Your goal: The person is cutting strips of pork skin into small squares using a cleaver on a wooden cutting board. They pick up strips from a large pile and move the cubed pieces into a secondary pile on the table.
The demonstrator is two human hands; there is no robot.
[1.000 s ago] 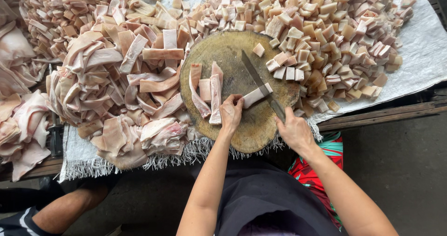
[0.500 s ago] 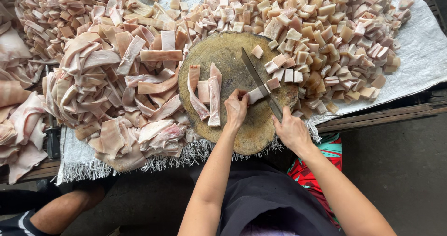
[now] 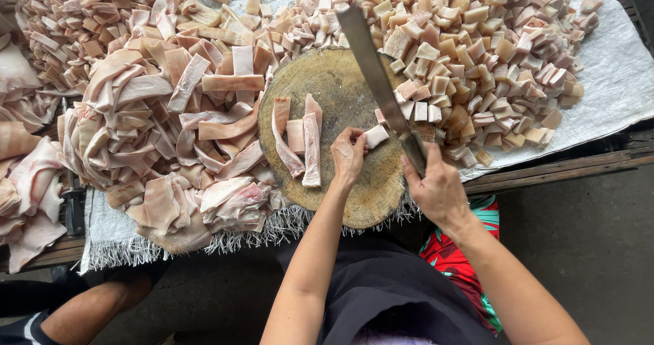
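A round wooden chopping block [image 3: 340, 86] lies on the table before me. My left hand [image 3: 348, 155] pinches a short strip of pale pork skin [image 3: 375, 136] on the block. My right hand [image 3: 436, 188] grips the handle of a long cleaver [image 3: 371, 66], whose blade is raised and points away over the block. A few longer skin strips [image 3: 303, 137] lie side by side on the block's left half.
A big heap of uncut skin strips [image 3: 157, 127] fills the left of the table. Several cut cubes [image 3: 477, 52] are piled at the right on a white woven sheet [image 3: 613, 86]. Another person's arm [image 3: 88, 311] shows at the lower left.
The cleaver has lifted from the strip on the block and now stands raised. My left hand still holds the same strip, which looks shorter.
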